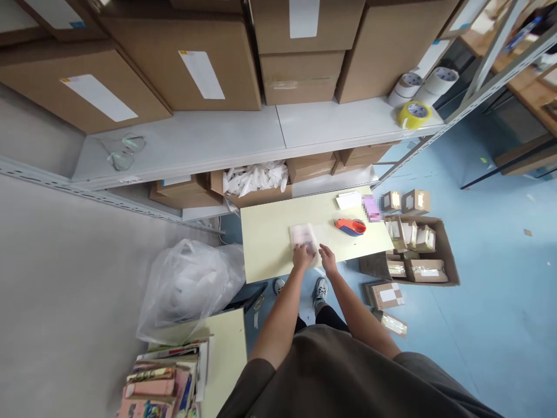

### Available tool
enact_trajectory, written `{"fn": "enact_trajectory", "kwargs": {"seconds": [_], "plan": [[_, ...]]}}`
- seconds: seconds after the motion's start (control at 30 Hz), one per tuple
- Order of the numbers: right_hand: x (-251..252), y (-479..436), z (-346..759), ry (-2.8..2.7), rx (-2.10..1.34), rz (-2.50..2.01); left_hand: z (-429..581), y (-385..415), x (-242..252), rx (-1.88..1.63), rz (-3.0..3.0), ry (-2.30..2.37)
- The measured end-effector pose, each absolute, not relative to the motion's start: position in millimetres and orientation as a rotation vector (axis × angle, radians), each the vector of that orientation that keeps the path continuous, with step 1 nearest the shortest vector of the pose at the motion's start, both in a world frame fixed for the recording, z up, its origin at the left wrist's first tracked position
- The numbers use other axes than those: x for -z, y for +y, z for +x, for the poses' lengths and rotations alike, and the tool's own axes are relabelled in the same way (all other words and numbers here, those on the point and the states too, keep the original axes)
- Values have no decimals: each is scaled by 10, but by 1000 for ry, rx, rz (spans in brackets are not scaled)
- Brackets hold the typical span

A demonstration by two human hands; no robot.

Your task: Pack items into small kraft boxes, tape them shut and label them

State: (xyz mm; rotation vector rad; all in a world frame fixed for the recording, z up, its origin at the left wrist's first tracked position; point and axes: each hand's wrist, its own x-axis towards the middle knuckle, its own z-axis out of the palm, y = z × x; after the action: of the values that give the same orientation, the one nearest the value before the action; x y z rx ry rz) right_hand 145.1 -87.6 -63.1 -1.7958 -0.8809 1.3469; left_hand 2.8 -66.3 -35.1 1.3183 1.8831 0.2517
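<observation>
My left hand (302, 255) rests on the near edge of a small pale packet (303, 235) that lies flat on the light yellow table (270, 244); the fingers look curled onto it. Just to the right, my right hand (327, 258) hovers at the table's front edge, touching nothing I can make out, its fingers loosely bent. A red and blue tape dispenser (350, 226) lies on the table to the right of the packet. Beyond it are a white paper (348, 200) and a blurred pink item (371, 208).
A grey shelf (261, 136) behind the table carries big cardboard boxes and tape rolls (413, 114). An open carton (418, 249) of small parcels sits on the blue floor at right. A clear plastic bag (191, 287) and a stack of books (167, 380) are at left.
</observation>
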Motion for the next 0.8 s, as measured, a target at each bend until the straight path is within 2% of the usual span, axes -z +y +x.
{"fn": "enact_trajectory", "kwargs": {"seconds": [0.1, 0.17, 0.3, 0.63, 0.8], "plan": [[633, -812, 1628, -938, -1267, -1868, 96, -666, 429, -248, 1324, 1893], [655, -741, 1664, -976, -1293, -1855, 30, -668, 469, -366, 1230, 1864], [760, -609, 1559, -1051, -1533, -1784, -210, -722, 507, -596, 1009, 1854], [921, -569, 1413, -849, -1812, -1517, -421, -770, 520, -710, 848, 1918], [919, -632, 1656, -842, -1531, -1644, -96, -540, 528, -757, 878, 1892]]}}
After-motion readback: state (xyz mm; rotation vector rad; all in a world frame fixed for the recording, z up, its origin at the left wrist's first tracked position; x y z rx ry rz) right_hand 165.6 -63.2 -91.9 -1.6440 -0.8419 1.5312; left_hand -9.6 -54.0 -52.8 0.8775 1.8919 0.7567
